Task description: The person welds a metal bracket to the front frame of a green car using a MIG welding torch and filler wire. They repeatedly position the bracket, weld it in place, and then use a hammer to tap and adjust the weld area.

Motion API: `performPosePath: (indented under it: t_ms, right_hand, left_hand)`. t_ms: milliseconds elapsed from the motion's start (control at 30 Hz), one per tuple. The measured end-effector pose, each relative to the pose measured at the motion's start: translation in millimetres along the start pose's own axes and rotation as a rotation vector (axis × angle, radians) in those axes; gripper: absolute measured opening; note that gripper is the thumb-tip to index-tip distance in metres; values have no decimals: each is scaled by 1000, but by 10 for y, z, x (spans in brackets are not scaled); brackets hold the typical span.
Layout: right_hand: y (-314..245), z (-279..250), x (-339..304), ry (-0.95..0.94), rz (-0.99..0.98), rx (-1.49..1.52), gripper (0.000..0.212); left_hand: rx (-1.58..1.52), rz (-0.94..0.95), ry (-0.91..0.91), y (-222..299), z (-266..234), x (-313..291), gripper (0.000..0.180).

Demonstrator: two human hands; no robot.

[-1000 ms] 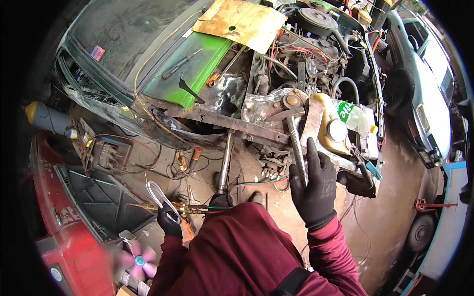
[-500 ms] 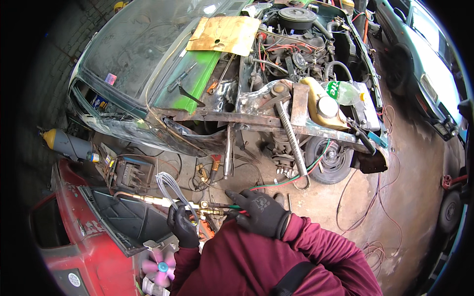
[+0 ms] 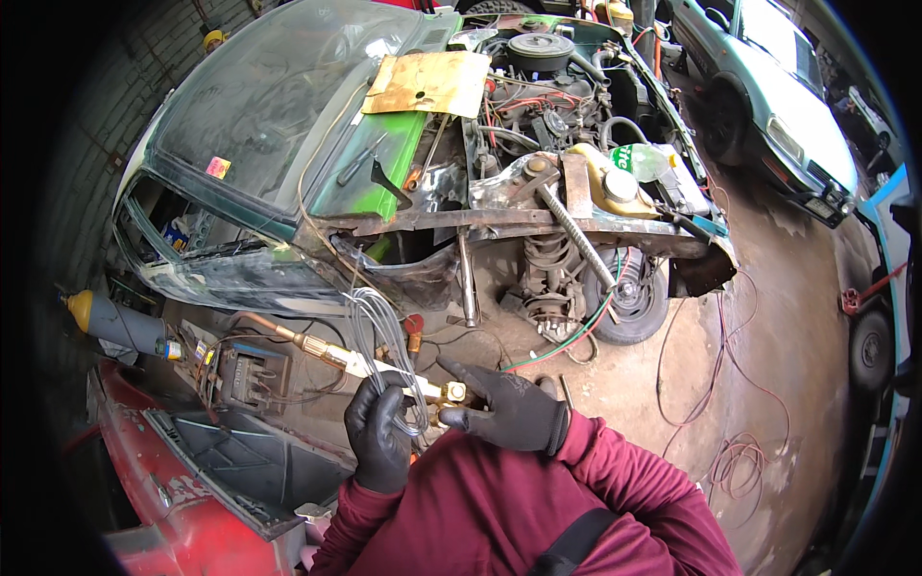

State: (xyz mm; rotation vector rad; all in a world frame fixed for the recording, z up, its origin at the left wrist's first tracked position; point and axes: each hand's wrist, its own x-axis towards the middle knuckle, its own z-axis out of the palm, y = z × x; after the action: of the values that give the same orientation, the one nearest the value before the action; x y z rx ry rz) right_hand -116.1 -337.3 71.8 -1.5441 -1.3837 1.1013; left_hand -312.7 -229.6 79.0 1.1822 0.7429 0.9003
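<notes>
My gloved left hand is closed around a loop of thin silvery wire and the handle of a gas torch. The torch has brass fittings and a bent copper tip pointing to the far left. At its rear end, beside a brass valve, is my gloved right hand. Its index finger is stretched out and its thumb stands apart, one on each side of the valve. The remaining right fingers are partly hidden. A red and a green hose run beyond the right hand.
Ahead stands a stripped car with a bare engine and an exposed wheel. A red car body part lies at the near left, by a grey gas cylinder. Cables trail over the floor on the right.
The torch has come up closer and tilts more steeply, its wire loop rising with it. My right hand has opened at the torch's rear end. The whole view has shifted slightly.
</notes>
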Motion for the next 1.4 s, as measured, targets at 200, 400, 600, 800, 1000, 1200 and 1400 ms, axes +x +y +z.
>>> performPosePath:
  t_ms: [200, 400, 600, 800, 1000, 1200, 1400]
  right_hand:
    - [-23, 10, -301, 172, 45, 122, 76]
    - [85, -221, -674, 560, -102, 125, 40]
    - [264, -838, -1316, 895, 66, 407, 39]
    - [590, -1275, -1957, 1145, 128, 474, 45]
    - [752, -1363, -2308, 1287, 163, 501, 43]
    - [792, -1328, -2439, 1341, 147, 452, 55]
    - [836, -1307, -2466, 1403, 165, 371, 52]
  left_hand:
    - [-83, -130, -249, 73, 173, 77, 20]
    - [-38, -169, -486, 124, 687, 187, 28]
    - [-35, -154, -458, 150, 1355, 269, 28]
    - [134, -127, -494, -60, 2011, 909, 35]
    - [964, 557, -577, -657, 2941, 2020, 33]
    - [1362, 465, -397, -1155, 3743, 2318, 45]
    - [1706, 479, -481, -1512, 4037, 2209, 53]
